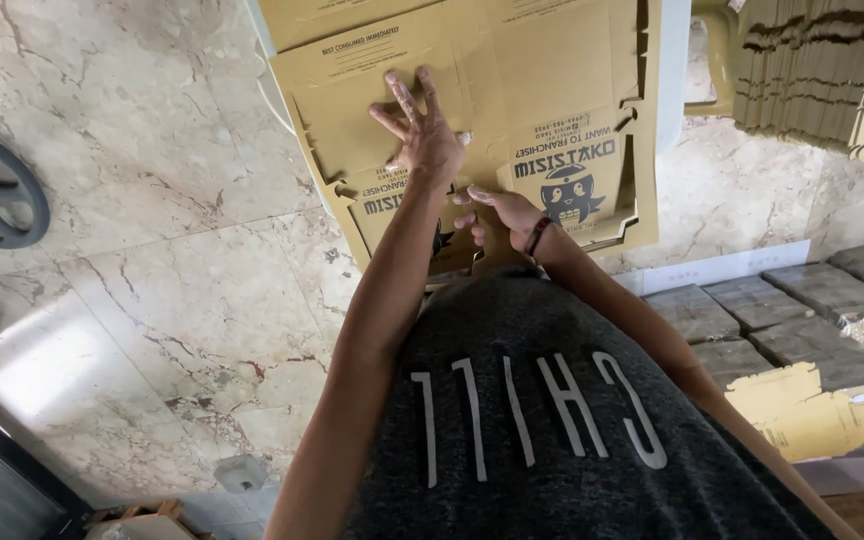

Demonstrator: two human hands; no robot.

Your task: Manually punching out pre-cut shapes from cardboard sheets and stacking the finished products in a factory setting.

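Flat brown die-cut cardboard box blank (512, 90) lies spread on the pale marble floor (152, 260) before the person. Their left hand (424, 130) presses on it, fingers splayed flat, gripping nothing. The right hand (500, 212) pinches the blank's near flap between thumb and fingers.

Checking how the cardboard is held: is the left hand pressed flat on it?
Yes, the left hand lies open, fingers spread, on the flat cardboard.
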